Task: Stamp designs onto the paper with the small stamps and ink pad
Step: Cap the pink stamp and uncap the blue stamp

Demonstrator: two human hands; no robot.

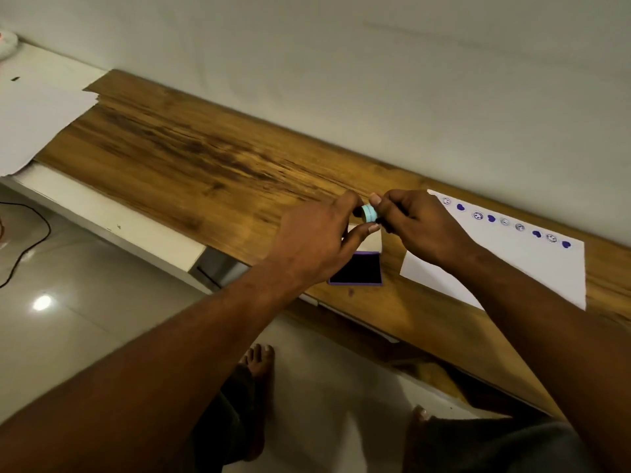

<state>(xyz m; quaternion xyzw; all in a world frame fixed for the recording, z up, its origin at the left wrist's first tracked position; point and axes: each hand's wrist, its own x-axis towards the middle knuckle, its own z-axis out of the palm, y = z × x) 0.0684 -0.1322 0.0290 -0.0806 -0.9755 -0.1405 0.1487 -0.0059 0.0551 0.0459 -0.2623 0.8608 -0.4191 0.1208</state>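
A small light-blue round stamp [369,213] is held above the wooden desk between both hands. My left hand [317,240] pinches its left side and my right hand [415,227] pinches its right side. Just below them lies the open purple ink pad [356,273], its dark inked face up and its pale lid standing behind it. To the right lies the white paper [532,268], with a row of purple hearts and round face prints [505,221] along its far edge.
The wooden desk [191,158] runs along a pale wall. White sheets [34,107] lie at its far left end. A black cable [30,240] trails on the tiled floor at left. My bare feet [259,370] stand below the desk edge.
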